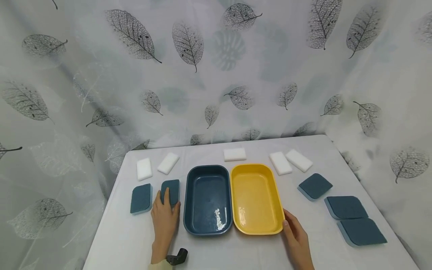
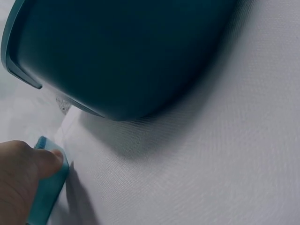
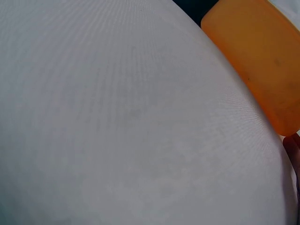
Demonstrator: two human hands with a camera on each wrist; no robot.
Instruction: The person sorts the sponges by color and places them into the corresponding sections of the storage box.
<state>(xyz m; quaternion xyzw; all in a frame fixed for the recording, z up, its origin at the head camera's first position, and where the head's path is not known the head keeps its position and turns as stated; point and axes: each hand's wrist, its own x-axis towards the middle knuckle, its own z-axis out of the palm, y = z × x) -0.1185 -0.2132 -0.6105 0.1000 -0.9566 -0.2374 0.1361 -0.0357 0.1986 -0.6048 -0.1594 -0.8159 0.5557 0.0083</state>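
Blue sponge (image 1: 174, 190), right under the left hand (image 1: 164, 215), and just to the left of the blue tray (image 1: 207, 195)! Look at those left fingers: a narrow hold, thumb along the edge facing the blue tray, one finger laid over the top, and the left wrist view has that thumb pressed to the sponge's side. And here's the relation that matters: the sponge lies straight beneath the fingers, its long axis, as far as it shows, running away from the person, roughly in line with the blue tray's long side. Left hand is plainly the nearer one; the right hand (image 1: 297, 240) is over beyond the blue tray's right side. Over there, its fingers touch the near right corner of the yellow tray (image 1: 256, 198); a pinch or just a rest, I cannot tell. That yellow tray sits right beside the blue tray, rims all but meeting.

Wider now! A second blue sponge (image 1: 141, 198) lies further left of the blue tray, three more dark sponges (image 1: 346, 207) well off to its right. White blocks: a left pair (image 1: 168, 163) past the blue tray's far left corner, a single block (image 1: 234, 154) beyond its far right corner, a right pair (image 1: 299, 160) further right again. All of it on the white-covered bench (image 1: 233, 257), leaf-print curtain (image 1: 229, 120) behind the blue tray.
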